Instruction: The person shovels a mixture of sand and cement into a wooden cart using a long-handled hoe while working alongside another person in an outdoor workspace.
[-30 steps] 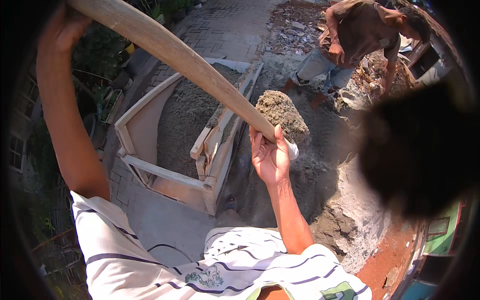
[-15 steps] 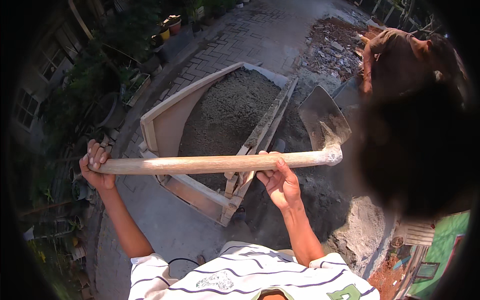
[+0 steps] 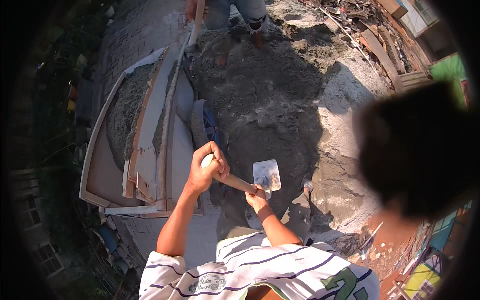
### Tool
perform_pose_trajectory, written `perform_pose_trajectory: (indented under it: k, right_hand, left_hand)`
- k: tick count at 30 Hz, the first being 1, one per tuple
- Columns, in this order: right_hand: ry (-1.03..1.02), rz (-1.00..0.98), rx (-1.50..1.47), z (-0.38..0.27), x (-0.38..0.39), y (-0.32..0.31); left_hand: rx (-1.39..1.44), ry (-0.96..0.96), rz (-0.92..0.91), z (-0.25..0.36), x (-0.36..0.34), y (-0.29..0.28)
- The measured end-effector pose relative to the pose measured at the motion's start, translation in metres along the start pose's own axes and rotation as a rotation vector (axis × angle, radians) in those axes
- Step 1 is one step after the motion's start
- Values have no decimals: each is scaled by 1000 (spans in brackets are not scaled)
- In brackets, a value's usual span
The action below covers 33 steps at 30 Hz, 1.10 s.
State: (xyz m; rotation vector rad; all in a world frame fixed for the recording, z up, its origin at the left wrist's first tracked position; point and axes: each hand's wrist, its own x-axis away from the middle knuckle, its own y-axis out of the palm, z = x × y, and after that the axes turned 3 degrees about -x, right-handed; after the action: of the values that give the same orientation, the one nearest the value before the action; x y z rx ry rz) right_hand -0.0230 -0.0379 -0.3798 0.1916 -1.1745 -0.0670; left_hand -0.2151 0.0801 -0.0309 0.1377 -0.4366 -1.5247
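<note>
I hold a hoe, its pale wooden handle (image 3: 237,182) slanting down to a broad metal blade (image 3: 266,174). My left hand (image 3: 206,167) is wrapped round the handle near its top end. Lower down, close to the blade, my right hand (image 3: 257,198) grips it. Below the blade spreads a heap of damp grey sand or mortar mix (image 3: 265,105); whether the blade touches it I cannot tell. To the left stands a wooden cart (image 3: 167,150) partly filled with grey mix (image 3: 125,107). A cart wheel (image 3: 204,122) shows at its near side.
At the top, another person in torn jeans (image 3: 250,12) stands barefoot on the heap, one hand beside a wooden handle (image 3: 197,22). Scrap planks (image 3: 382,55) lie at the far right. A large dark blur covers the right side. Paving (image 3: 132,37) runs behind the cart.
I have turned right, so the cart now appears farther left. The hoe has gone from level across in front of me to slanting down, its blade lowered toward the heap.
</note>
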Motion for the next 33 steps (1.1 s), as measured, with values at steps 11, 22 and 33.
perform_pose_trajectory:
  k: [11, 22, 33]
  right_hand:
    - [-119, 283, -521, -158, -128, -51]
    - [-110, 111, -299, -330, -188, 76]
    - [-155, -119, -260, -250, -45, 76]
  left_hand:
    - [-280, -545, -234, -340, -140, 146]
    - [-578, -193, -429, -388, -206, 277]
    - [-614, -112, -257, -259, -103, 248]
